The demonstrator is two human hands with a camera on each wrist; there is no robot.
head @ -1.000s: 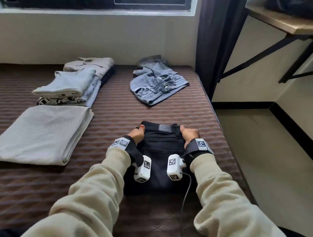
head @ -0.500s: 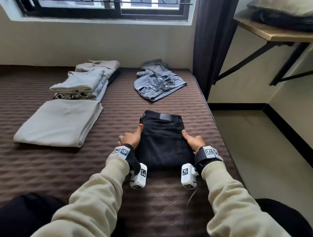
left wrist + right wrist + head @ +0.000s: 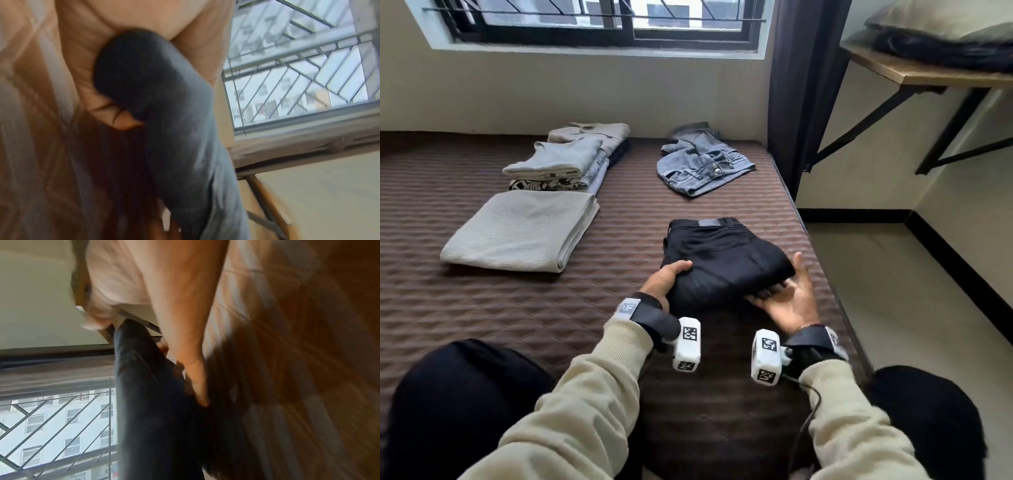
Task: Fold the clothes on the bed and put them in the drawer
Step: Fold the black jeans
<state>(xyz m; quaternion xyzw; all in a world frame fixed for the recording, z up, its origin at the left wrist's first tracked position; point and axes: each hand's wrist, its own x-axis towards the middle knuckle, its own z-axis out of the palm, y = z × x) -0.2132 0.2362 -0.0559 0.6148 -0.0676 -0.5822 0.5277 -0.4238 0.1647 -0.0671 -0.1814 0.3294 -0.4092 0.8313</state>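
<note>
Folded black jeans (image 3: 722, 253) lie on the brown quilted bed (image 3: 585, 308), near its right edge, with their near end raised off the quilt. My left hand (image 3: 667, 277) grips the near-left corner, thumb on top. In the left wrist view its fingers (image 3: 111, 113) curl round the dark fabric (image 3: 164, 113). My right hand (image 3: 787, 301) is palm up at the near-right corner, thumb raised beside the edge. Its straight fingers (image 3: 195, 382) reach under the jeans (image 3: 154, 402).
Crumpled light-blue jeans (image 3: 702, 164) lie farther back. A folded beige cloth (image 3: 524, 229) and a stack of folded clothes (image 3: 565, 164) occupy the left. A dark curtain (image 3: 798, 85), a wall shelf (image 3: 928, 72) and bare floor (image 3: 893, 308) are right of the bed.
Both hands slid back from the jeans' sides to the near corners. The left now grips, the right turned palm up underneath, and the near end has lifted. The view pulled back.
</note>
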